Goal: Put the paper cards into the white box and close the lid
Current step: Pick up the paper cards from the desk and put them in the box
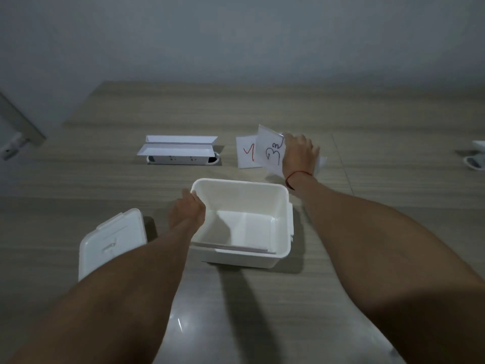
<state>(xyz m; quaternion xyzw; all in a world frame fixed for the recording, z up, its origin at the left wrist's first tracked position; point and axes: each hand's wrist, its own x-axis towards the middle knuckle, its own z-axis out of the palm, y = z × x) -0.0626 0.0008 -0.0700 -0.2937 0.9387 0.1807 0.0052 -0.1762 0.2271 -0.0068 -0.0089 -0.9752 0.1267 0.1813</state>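
Note:
The white box (284, 222) stands open in the middle of the wooden table, and at least one paper card (236, 247) lies inside against its near wall. My left hand (187, 211) grips the box's left rim. Its lid (111, 244) lies flat to the left. Beyond the box at the right, my right hand (299, 153) is shut on a paper card with a dark "3" (270, 152), its edge lifted off the table. Another card with a red mark (246, 153) lies flat just left of it.
A white power strip (181, 159) with folded white paper on top sits at the back centre. White objects (476, 156) lie at the far right edge. A grey wall runs behind the table, whose left edge is near the lid.

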